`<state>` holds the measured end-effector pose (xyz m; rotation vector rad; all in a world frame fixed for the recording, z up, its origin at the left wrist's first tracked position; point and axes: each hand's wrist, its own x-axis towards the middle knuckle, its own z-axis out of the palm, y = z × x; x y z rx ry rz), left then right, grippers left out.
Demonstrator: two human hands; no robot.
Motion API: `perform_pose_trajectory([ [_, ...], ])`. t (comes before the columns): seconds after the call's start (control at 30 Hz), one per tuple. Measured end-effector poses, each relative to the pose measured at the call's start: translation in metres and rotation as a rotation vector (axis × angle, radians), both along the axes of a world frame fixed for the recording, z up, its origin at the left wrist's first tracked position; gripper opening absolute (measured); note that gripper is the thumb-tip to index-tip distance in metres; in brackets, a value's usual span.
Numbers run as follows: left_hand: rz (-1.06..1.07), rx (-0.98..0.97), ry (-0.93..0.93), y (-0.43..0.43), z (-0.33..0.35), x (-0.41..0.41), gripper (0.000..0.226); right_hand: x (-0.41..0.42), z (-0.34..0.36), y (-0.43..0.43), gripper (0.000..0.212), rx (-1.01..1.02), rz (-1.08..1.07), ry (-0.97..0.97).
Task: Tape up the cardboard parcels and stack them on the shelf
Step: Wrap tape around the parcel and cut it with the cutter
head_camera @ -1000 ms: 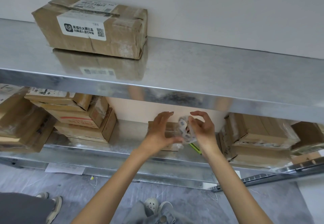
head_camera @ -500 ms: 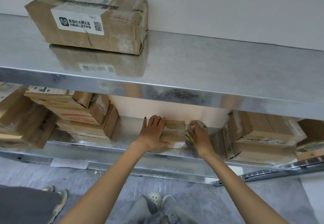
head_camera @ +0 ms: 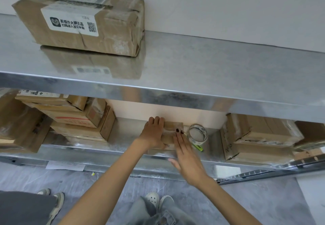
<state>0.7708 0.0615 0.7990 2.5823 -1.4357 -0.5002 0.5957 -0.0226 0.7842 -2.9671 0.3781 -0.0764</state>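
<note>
Gripping the small brown cardboard parcel (head_camera: 173, 126), the left hand (head_camera: 154, 134) curls round it — the right hand (head_camera: 187, 159) touches it, fingers straight.

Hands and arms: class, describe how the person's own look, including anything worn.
Both forearms are bare, with no sleeves, watch or bracelet showing. The right hand has dark-painted fingernails; no rings are visible. The left hand has its nails hidden.
</note>
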Motion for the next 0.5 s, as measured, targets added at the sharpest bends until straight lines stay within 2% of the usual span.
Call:
perform_pose_trajectory([
  [0.1,0.022,0.003,-0.023,0.001,-0.003,-0.002,0.09,0.005,-0.005,0.002,0.073,-0.077,-0.01,0.03],
  [0.2,0.029,-0.01,-0.043,0.001,-0.006,-0.002,0.091,0.016,0.003,-0.003,0.075,-0.063,-0.013,0.053],
  [0.3,0.026,-0.087,-0.071,0.006,-0.003,-0.007,0.088,0.03,0.005,-0.004,0.086,-0.079,-0.073,0.084],
  [0.37,-0.02,-0.166,-0.126,0.013,-0.003,-0.012,0.085,0.042,0.012,-0.007,0.086,-0.087,-0.115,0.054],
  [0.5,0.024,-0.245,-0.22,0.026,-0.013,-0.025,0.083,0.057,0.027,-0.022,0.077,-0.095,0.005,0.137],
])
